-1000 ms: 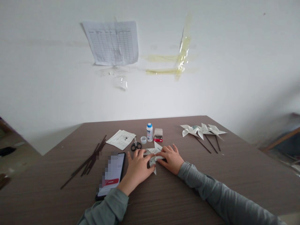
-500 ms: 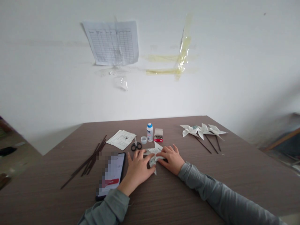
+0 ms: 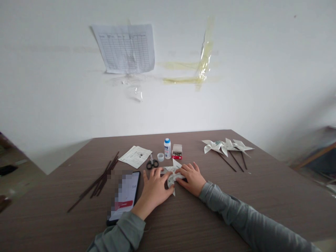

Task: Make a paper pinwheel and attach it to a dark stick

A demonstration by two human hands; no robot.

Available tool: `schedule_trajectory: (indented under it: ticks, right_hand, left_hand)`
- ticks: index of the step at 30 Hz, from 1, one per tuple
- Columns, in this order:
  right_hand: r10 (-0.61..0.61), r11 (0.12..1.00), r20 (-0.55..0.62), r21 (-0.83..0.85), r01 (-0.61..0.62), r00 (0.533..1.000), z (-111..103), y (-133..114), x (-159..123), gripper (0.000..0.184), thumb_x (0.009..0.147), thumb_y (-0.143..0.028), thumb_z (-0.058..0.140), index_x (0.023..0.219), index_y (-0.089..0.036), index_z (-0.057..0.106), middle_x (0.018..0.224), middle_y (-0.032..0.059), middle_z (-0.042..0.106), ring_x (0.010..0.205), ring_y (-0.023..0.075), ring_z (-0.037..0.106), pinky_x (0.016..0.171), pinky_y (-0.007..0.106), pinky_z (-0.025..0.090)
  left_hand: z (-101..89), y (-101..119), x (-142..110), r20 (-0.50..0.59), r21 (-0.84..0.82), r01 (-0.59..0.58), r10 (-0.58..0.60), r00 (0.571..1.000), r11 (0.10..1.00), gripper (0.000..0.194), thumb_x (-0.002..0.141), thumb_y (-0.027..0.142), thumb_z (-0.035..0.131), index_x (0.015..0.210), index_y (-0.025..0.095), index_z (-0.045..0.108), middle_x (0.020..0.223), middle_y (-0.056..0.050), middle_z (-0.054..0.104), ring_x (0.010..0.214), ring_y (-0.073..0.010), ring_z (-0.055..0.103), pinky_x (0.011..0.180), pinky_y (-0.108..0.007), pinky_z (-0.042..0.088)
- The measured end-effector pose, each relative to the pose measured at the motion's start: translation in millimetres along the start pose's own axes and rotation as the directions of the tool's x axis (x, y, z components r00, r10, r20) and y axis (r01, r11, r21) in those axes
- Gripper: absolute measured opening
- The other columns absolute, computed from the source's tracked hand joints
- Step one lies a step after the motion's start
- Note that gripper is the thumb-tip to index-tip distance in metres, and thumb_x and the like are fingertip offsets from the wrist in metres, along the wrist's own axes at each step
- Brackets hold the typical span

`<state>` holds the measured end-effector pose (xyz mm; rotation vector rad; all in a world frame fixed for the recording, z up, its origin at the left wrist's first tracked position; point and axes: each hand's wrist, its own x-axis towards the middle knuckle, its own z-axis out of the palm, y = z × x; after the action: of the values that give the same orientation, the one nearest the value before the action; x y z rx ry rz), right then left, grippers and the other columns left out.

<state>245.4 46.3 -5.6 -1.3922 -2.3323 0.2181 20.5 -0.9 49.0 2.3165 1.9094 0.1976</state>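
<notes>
A paper pinwheel (image 3: 171, 179) made of printed sheet lies on the table between my hands, its pointed blades sticking out. My left hand (image 3: 154, 189) grips its left side, with the thumb at the lower blade and the fingers on the paper. From the right, my right hand (image 3: 193, 179) presses its fingers and thumb on the folds near the middle. My fingers hide part of the pinwheel. Just beyond it are black-handled scissors (image 3: 152, 163), a small round white cup (image 3: 160, 157), a white bottle (image 3: 167, 149) with a blue cap, and an open red box (image 3: 177, 153) of small metal pieces.
A phone (image 3: 127, 199) lies beside my left forearm, with dark thin sticks (image 3: 101, 180) farther left. Square printed papers (image 3: 135, 156) are stacked at the back left. Several paper pinwheels on sticks (image 3: 228, 146) rest at the back right. A wall (image 3: 183, 112) rises behind the table.
My right fingers shift very slightly on the pinwheel's folds. My left hand and the other things stay in place.
</notes>
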Motion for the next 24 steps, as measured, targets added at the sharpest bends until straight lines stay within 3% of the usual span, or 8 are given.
schedule_trajectory:
  ticks: [9,15,24]
  right_hand:
    - [0.013,1.000,0.049,0.000,-0.013,0.999,-9.0,-7.3,0.1,0.034,0.120,-0.041,0.082,0.148,-0.042,0.100,0.141,0.0119,0.094,0.143,0.0470,0.086,0.150,0.091,0.048]
    - [0.053,0.999,0.075,-0.007,-0.052,0.996,-13.6,-13.8,0.1,0.034,0.121,-0.036,0.082,0.150,-0.039,0.099,0.147,0.0114,0.093,0.148,0.0437,0.084,0.154,0.089,0.042]
    - [0.059,0.998,0.051,0.013,-0.059,0.997,-13.5,-12.5,-0.7,0.033,0.118,-0.035,0.084,0.148,-0.035,0.096,0.146,0.0115,0.094,0.147,0.0433,0.084,0.153,0.087,0.045]
  left_hand:
    - [-0.4,-2.0,3.3,0.006,-0.039,-0.008,0.008,1.000,0.999,0.061,0.112,0.039,0.089,0.173,0.042,0.089,0.184,-0.018,0.076,0.180,-0.0554,0.060,0.154,-0.100,0.029]
    - [-2.7,-3.3,8.1,0.043,-0.030,-0.001,0.002,0.999,1.000,0.062,0.111,0.044,0.091,0.172,0.045,0.088,0.183,-0.017,0.075,0.180,-0.0556,0.059,0.154,-0.099,0.027]
    - [1.7,0.2,2.2,-0.035,-0.034,0.010,-0.011,0.999,0.999,0.060,0.108,0.038,0.097,0.168,0.041,0.091,0.176,-0.017,0.081,0.177,-0.0537,0.065,0.155,-0.095,0.033]
